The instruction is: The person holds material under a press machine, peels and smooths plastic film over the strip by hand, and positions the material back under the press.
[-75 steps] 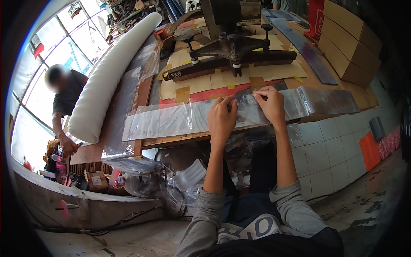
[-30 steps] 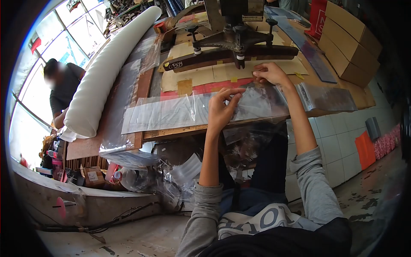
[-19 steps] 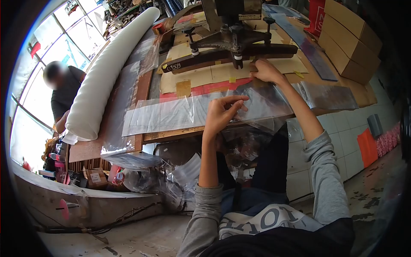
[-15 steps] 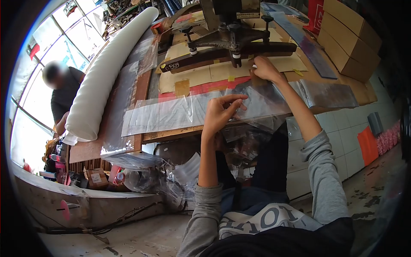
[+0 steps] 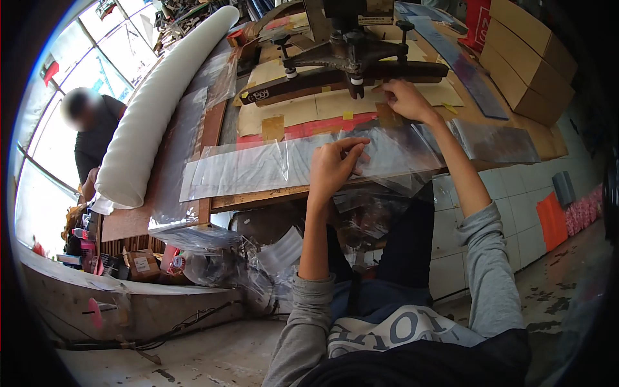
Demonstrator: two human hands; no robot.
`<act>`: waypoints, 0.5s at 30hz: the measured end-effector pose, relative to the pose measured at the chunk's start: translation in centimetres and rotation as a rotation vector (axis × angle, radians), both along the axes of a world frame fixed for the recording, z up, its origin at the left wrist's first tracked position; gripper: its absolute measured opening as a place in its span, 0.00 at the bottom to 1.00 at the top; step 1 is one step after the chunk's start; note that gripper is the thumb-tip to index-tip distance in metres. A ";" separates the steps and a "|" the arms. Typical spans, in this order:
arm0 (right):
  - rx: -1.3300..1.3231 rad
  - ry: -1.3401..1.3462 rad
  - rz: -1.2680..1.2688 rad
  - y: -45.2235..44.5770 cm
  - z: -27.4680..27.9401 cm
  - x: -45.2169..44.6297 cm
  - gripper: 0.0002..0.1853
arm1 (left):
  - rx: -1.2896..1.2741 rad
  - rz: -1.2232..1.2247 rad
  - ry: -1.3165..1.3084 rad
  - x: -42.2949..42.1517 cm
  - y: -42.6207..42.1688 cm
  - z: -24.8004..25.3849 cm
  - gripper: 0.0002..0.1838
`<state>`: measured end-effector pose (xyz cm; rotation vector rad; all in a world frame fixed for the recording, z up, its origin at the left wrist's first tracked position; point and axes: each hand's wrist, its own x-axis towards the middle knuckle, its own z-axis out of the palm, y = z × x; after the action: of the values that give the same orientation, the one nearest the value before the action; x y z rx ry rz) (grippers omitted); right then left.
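Observation:
My left hand (image 5: 333, 169) is over the front edge of the worktable, its thumb and fingers closed together on a clear plastic sheet (image 5: 248, 173). The sheet is a long, wrinkled strip lying along that edge. My right hand (image 5: 410, 102) reaches further in, close to the dark metal bar (image 5: 290, 91) of a press (image 5: 354, 55). Its index finger is stretched out beside the bar, apart from the thumb, and I see nothing held there. Beneath the bar lies a cream board (image 5: 290, 116) with a red strip (image 5: 303, 134) and brown tape along its front.
A big white foam roll (image 5: 151, 122) lies along the table's left side, with another person (image 5: 97, 135) beyond it. Cardboard boxes (image 5: 525, 64) stand at the back right. More clear plastic (image 5: 493, 142) lies to the right. Plastic scraps hang below the table edge.
My right hand has shifted slightly, and its fingers have opened out from a tighter curl. The left hand stays almost in place at the sheet.

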<state>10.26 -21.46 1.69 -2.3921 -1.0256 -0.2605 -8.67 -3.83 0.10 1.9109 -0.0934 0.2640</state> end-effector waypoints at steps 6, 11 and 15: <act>-0.174 -0.133 0.040 -1.3 -0.5 -1.9 0.14 | 0.032 0.047 -0.059 0.4 -0.2 -0.6 0.11; -0.285 0.031 0.008 -1.4 0.1 -4.7 0.18 | 0.072 0.099 -0.050 0.2 -0.5 -0.2 0.12; -0.350 0.069 0.040 -0.1 1.2 -4.8 0.22 | 0.049 0.183 -0.106 0.6 -0.6 0.0 0.11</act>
<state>5.46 -21.60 2.86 -2.6633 -1.1644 0.0201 -8.09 -4.46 0.06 1.9563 0.0046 0.4903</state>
